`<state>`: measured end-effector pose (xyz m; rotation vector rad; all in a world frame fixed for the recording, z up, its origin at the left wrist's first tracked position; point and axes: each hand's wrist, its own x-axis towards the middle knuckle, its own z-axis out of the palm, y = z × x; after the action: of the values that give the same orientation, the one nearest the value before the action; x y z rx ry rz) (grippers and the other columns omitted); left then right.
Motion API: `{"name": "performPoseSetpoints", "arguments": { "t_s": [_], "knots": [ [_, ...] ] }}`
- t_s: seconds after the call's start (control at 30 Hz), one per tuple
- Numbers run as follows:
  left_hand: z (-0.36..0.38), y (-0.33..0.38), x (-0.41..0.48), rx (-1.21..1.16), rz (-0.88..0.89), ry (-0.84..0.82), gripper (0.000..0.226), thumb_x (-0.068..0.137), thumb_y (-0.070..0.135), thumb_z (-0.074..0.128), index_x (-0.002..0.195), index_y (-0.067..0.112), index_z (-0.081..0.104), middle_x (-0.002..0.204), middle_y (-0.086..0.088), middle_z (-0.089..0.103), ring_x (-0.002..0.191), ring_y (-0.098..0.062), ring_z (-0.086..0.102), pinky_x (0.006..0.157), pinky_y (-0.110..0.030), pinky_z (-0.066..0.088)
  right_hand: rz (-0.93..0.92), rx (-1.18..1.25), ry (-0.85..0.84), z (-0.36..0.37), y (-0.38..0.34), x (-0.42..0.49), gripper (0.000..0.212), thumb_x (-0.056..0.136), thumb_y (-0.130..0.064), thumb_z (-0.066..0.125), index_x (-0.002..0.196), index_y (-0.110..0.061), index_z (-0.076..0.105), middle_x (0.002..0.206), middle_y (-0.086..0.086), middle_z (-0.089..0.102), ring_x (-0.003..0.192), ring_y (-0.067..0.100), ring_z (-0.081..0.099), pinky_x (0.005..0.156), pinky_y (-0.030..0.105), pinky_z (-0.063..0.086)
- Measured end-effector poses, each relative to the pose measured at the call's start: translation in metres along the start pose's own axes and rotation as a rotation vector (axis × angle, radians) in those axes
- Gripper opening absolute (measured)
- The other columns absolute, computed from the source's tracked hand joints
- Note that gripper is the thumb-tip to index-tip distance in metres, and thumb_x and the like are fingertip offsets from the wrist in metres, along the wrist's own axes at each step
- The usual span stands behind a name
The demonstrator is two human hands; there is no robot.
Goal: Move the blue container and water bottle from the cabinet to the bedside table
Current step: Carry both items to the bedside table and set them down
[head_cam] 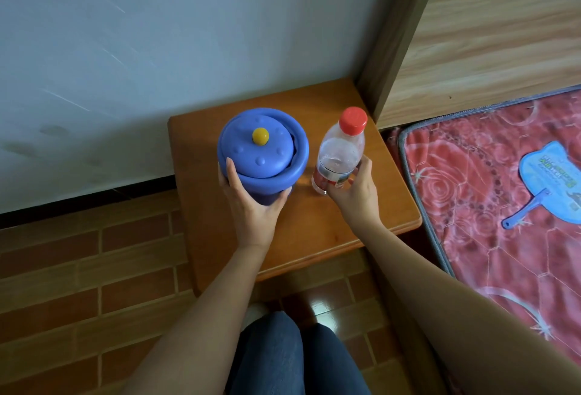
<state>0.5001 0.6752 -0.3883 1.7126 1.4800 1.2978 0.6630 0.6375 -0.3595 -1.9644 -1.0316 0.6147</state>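
Blue container [262,155] was gripped by the left hand [251,202], water bottle [341,152] by the right hand [355,190], both over the wooden worktop [361,215]. A topple was judged possible if the narrow-based bottle were released tilted.

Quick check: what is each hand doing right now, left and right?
Left hand: closed around the blue container, over the bedside table.
Right hand: closed around the water bottle.
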Motion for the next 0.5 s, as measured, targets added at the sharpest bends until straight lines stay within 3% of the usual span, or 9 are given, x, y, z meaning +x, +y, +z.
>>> {"name": "performPoseSetpoints", "arguments": {
  "t_s": [0.1, 0.17, 0.27, 0.37, 0.5],
  "knots": [
    [0.002, 0.000, -0.001, -0.004, -0.007, 0.008, 0.096, 0.068, 0.044, 0.074, 0.139, 0.015, 0.015, 0.145, -0.028, 0.020, 0.137, -0.012, 0.017, 0.114, -0.021, 0.020, 0.007, -0.010, 0.000, 0.001, 0.001, 0.000, 0.070, 0.071, -0.026, 0.077, 0.124, -0.009, 0.035, 0.121, 0.009, 0.055, 0.101, 0.014, 0.052, 0.065, 0.008, 0.036],
    [0.002, 0.000, -0.001, -0.002, -0.011, 0.004, 0.095, 0.069, 0.046, 0.072, 0.139, 0.016, 0.015, 0.145, -0.028, 0.020, 0.138, -0.019, 0.018, 0.115, -0.028, 0.022, 0.000, -0.008, -0.009, 0.001, 0.001, 0.000, 0.070, 0.071, -0.026, 0.077, 0.125, -0.009, 0.035, 0.121, 0.009, 0.054, 0.101, 0.012, 0.051, 0.067, 0.008, 0.037],
    [0.001, -0.001, -0.001, 0.016, -0.018, -0.021, 0.096, 0.068, 0.050, 0.071, 0.139, 0.016, 0.015, 0.146, -0.029, 0.018, 0.139, -0.027, 0.018, 0.115, -0.024, 0.019, 0.006, 0.005, -0.018, 0.001, 0.002, 0.001, 0.072, 0.071, -0.027, 0.077, 0.127, -0.010, 0.035, 0.123, 0.008, 0.054, 0.107, 0.016, 0.053, 0.076, 0.020, 0.042],
    [-0.003, 0.002, 0.000, 0.028, -0.036, -0.050, 0.097, 0.066, 0.049, 0.071, 0.140, 0.019, 0.014, 0.148, -0.029, 0.014, 0.139, -0.021, 0.013, 0.113, -0.015, 0.013, 0.007, -0.005, -0.017, 0.000, -0.001, 0.000, 0.075, 0.070, -0.029, 0.077, 0.128, -0.011, 0.034, 0.125, 0.007, 0.052, 0.111, 0.020, 0.052, 0.082, 0.027, 0.045],
    [-0.013, 0.015, 0.003, 0.074, -0.048, -0.091, 0.097, 0.067, 0.055, 0.065, 0.140, 0.023, 0.011, 0.149, -0.028, 0.013, 0.141, -0.027, 0.014, 0.112, -0.028, 0.020, 0.013, -0.023, -0.015, -0.005, -0.012, -0.002, 0.085, 0.069, -0.029, 0.078, 0.135, -0.013, 0.029, 0.134, 0.009, 0.046, 0.120, 0.023, 0.047, 0.094, 0.039, 0.047]
  ]
}}
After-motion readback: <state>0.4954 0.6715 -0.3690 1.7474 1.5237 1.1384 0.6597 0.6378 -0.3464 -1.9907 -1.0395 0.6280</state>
